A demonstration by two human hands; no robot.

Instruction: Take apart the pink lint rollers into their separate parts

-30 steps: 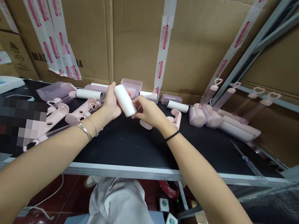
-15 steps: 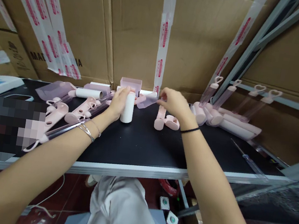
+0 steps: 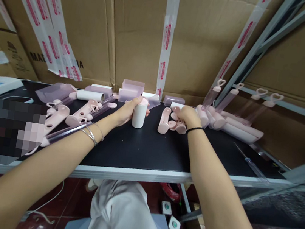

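My left hand [image 3: 130,112] is closed around an upright white cylinder [image 3: 139,115] with a pale pink disc on its top end. The thumb lies near the rim, and fingertips show on the far side. To the right, my right hand [image 3: 190,116] reaches down among small pale pink plastic parts [image 3: 179,127], its fingers curled. Most of those fingertips are hidden, and what they grip cannot be made out. Just left of it rests a long pink holder piece [image 3: 164,121]. A white tube [image 3: 176,106] lies behind the right hand.
Pink holders [image 3: 82,113], translucent lilac covers [image 3: 55,92] and white tubes [image 3: 90,96] lie on the left. On the right are pink rollers [image 3: 217,118], clear tubes with heart-shaped loops [image 3: 261,93] and a screwdriver [image 3: 252,166]. Cardboard [image 3: 138,32] stands behind the black table [image 3: 135,150].
My left hand has moved slightly right with the white cylinder, whose top now shows a pink disc. My right hand has moved right and down to the small pink parts.
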